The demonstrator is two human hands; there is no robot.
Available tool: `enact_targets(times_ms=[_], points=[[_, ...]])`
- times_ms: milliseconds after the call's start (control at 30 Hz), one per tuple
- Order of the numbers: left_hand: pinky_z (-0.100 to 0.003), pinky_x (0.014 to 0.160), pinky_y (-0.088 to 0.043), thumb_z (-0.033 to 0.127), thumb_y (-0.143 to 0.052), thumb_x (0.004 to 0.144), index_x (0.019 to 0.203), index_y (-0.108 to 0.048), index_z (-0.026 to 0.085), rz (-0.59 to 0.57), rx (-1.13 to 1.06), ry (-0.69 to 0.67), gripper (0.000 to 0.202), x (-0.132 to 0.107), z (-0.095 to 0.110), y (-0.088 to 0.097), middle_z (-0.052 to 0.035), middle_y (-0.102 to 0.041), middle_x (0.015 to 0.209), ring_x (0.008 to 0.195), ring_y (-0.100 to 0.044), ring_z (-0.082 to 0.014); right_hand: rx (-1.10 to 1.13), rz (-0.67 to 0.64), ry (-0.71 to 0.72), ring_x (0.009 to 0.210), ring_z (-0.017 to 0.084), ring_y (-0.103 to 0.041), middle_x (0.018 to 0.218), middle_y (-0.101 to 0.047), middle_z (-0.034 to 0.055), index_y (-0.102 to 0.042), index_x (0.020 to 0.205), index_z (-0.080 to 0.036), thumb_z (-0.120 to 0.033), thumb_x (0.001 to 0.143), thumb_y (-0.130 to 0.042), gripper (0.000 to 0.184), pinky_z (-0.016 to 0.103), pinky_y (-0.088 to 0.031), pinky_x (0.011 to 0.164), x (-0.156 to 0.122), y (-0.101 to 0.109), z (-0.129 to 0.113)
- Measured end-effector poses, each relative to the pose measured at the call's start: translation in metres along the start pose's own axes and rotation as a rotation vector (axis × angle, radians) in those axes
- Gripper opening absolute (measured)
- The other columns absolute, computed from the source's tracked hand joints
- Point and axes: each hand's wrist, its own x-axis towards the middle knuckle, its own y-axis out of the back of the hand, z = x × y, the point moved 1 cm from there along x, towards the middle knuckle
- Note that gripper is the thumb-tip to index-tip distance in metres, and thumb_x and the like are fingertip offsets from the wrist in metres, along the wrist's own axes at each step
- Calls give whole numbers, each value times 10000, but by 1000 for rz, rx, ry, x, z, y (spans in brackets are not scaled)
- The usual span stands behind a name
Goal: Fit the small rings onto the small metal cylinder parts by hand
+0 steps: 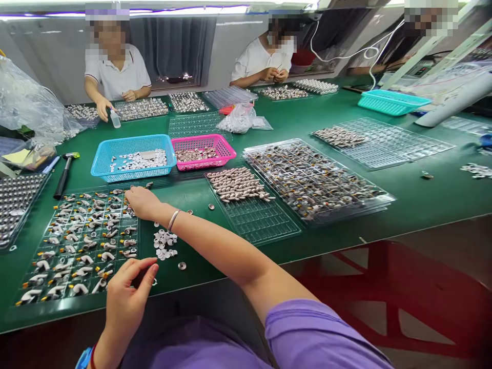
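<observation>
The right arm stretches leftward over the worktop (423,202), its hand (144,202) palm-down at the far right corner of the tray (67,306) of curved parts (80,289); grip unclear. The left hand (128,292), near, curls, thumb and index tips close, contact uncertain.

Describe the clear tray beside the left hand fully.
The clear tray looks like moulded plastic, divided into a grid. It lies flat on the green table, carrying rows of small, curved, pale parts, many orange-yellow at one end. The right hand is at its far right corner, the left hand by its near right corner; whether either touches is unclear.
</observation>
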Motion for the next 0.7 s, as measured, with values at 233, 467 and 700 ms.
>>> enact_targets(times_ms=[233, 467, 700], points=[[-216, 502, -474, 397, -668, 838, 857, -784, 223, -9, -30, 70, 210, 0, 0, 0, -14, -684, 704, 593, -631, -144, 33, -45, -53, 1026, 220, -644, 1211, -620, 96, -590, 1214, -148, -320, 963, -603, 305, 417, -564, 867, 9, 3, -2], [-214, 514, -479, 412, -695, 798, 829, -790, 227, 8, -68, 133, 210, 4, -1, 2, -17, -687, 706, 608, -619, -144, 123, 55, -9, 1020, 229, -601, 1148, -616, 122, -614, 1042, -119, -195, 934, -587, 135, 364, -523, 855, -1, 2, -5], [-214, 462, -521, 462, -718, 781, 957, -765, 190, 89, -147, 243, 327, 1, -7, 4, -23, -709, 734, 531, -609, -123, 298, 151, 63, 842, 205, -572, 896, -652, 80, -561, 923, -139, -88, 888, -543, 64, 312, -464, 784, -25, 23, -8]])
